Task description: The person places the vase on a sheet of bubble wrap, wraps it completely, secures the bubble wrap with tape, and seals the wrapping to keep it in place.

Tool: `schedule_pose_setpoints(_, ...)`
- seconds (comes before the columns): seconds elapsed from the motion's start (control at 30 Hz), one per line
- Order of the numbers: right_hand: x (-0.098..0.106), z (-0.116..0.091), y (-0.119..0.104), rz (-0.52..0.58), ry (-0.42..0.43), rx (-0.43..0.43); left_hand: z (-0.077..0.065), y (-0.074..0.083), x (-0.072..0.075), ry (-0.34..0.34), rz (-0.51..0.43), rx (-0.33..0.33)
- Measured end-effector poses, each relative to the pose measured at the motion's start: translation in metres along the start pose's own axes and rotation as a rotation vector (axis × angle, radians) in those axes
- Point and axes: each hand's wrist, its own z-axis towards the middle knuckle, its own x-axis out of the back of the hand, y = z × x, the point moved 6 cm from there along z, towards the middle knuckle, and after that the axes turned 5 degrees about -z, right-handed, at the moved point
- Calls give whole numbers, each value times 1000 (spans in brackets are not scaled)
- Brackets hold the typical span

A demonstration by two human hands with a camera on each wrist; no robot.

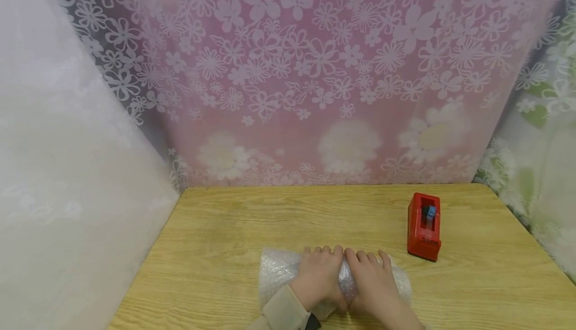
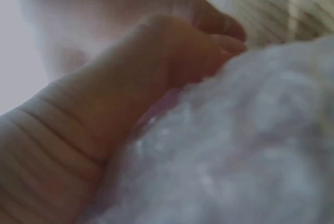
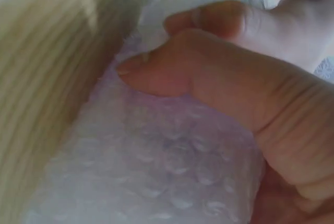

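A roll of clear bubble wrap [image 1: 275,274] lies crosswise near the front of the table, with a faint purple tint toward its middle. My left hand [image 1: 320,276] grips it just left of centre, fingers over the far side and thumb on the near side. Close beside it, my right hand [image 1: 373,284] holds the roll the same way. In the right wrist view, the right thumb [image 3: 219,70] presses on the bubbled sheet [image 3: 177,164], and the left thumb shows just behind. From the left wrist, both thumbs meet at the edge of the wrap [image 2: 224,151]. Whatever is inside the wrap is hidden.
A red tape dispenser [image 1: 423,245] with a roll of tape in it stands at the back right of the wood-grain table [image 1: 216,250]. Flower-patterned sheeting [image 1: 288,95] hangs behind the table, and pale sheeting [image 1: 90,170] borders its left side.
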Motion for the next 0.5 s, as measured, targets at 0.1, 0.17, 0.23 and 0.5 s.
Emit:
schedule_pose_setpoints(0.1, 2, 2, 1, -6, 1, 8, -3, 1, 1, 47, 40, -16)
schedule_pose_setpoints(0.17, 3, 3, 0, -1, -15, 1, -4, 2, 2, 74, 71, -34)
schedule_pose_setpoints(0.23, 3, 5, 1, 6, -41, -10, -5, 3, 3, 91, 99, -49)
schedule_pose_setpoints(0.5, 6, 13, 1, -6, -105, 1, -10, 3, 5, 143, 176, -49)
